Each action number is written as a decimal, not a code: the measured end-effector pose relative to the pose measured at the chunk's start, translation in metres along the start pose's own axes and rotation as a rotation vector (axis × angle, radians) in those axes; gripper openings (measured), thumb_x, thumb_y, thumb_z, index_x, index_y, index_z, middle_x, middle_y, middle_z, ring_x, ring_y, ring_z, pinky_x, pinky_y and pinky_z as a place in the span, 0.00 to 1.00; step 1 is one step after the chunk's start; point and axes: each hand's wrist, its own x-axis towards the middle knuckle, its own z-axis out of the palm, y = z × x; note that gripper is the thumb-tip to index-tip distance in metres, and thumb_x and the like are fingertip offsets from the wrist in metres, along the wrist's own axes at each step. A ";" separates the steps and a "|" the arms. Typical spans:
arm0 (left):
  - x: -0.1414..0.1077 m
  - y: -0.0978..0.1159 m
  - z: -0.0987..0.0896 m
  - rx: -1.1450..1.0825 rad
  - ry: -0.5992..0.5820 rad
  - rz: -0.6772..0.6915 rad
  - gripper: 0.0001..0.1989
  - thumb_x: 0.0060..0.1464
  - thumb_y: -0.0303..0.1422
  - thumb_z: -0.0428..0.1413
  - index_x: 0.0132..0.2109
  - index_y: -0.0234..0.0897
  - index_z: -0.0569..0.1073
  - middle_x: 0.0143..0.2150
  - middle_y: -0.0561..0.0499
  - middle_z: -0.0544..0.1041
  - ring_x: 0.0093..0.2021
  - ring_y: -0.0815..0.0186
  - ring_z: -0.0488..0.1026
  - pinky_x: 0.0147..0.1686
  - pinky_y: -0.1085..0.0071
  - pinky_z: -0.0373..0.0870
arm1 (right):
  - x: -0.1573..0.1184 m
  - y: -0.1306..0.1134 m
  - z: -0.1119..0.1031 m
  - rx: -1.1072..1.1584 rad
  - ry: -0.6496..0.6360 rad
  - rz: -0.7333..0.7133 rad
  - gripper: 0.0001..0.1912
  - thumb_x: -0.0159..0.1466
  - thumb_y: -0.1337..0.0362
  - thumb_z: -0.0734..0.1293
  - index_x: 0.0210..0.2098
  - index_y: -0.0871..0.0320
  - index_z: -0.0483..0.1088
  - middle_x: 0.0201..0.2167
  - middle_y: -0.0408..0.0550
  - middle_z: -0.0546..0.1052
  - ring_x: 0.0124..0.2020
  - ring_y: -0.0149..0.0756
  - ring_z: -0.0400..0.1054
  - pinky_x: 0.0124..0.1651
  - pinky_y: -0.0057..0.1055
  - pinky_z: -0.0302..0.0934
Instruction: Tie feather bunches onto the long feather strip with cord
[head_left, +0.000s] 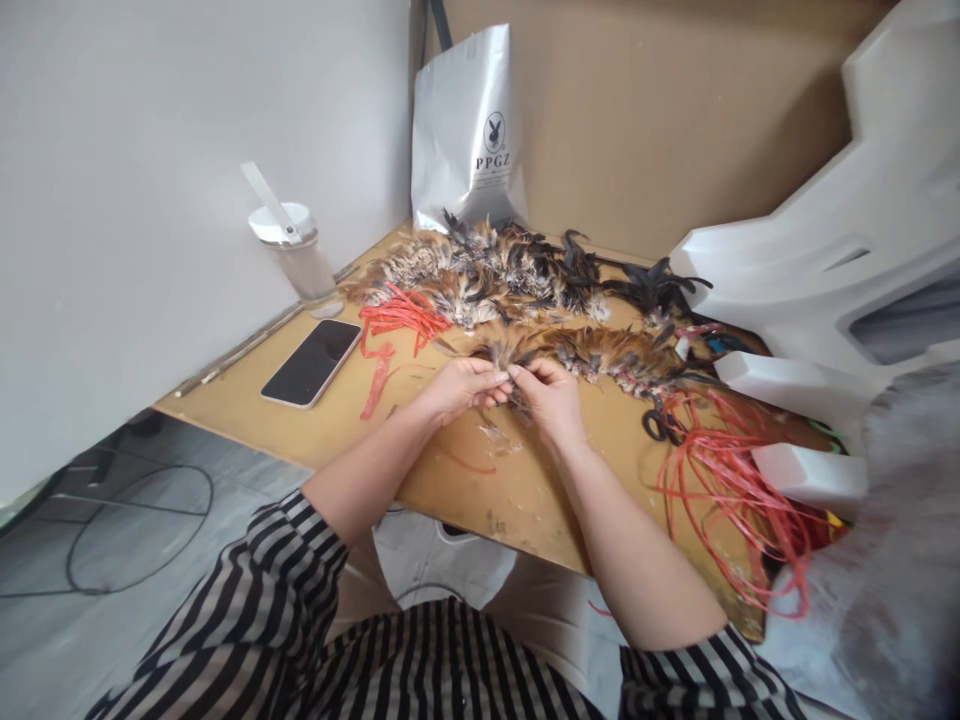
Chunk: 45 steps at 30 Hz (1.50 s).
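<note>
Both my hands meet at the middle of the table, pinching a small tuft of brown feathers (504, 347) between thumbs and fingers. My left hand (463, 388) is closed on its left side, and my right hand (553, 400) is closed on its right. The feather tips fan upward above the fingertips; the quill ends are mostly hidden by the fingers. Just beyond and to the right lies a row of bundled brown feathers (619, 352). Behind it spreads a larger pile of brown and black feathers (480, 270). Feather scraps (499, 435) lie below my hands.
Red plastic strips (401, 315) lie left of the feathers, more red strips (720, 470) at right beside black scissors (658, 422). A phone (311, 362) and a lidded cup (300, 255) stand left. A silver bag (469, 130) leans behind; a white plastic piece (810, 250) borders the right.
</note>
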 end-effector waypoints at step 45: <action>0.007 -0.004 -0.008 -0.252 0.127 0.015 0.08 0.45 0.27 0.59 0.35 0.29 0.74 0.35 0.46 0.77 0.27 0.74 0.73 0.23 0.83 0.66 | 0.006 -0.005 -0.006 0.364 -0.045 0.318 0.13 0.42 0.61 0.72 0.24 0.60 0.68 0.12 0.35 0.61 0.13 0.19 0.48 0.15 0.19 0.37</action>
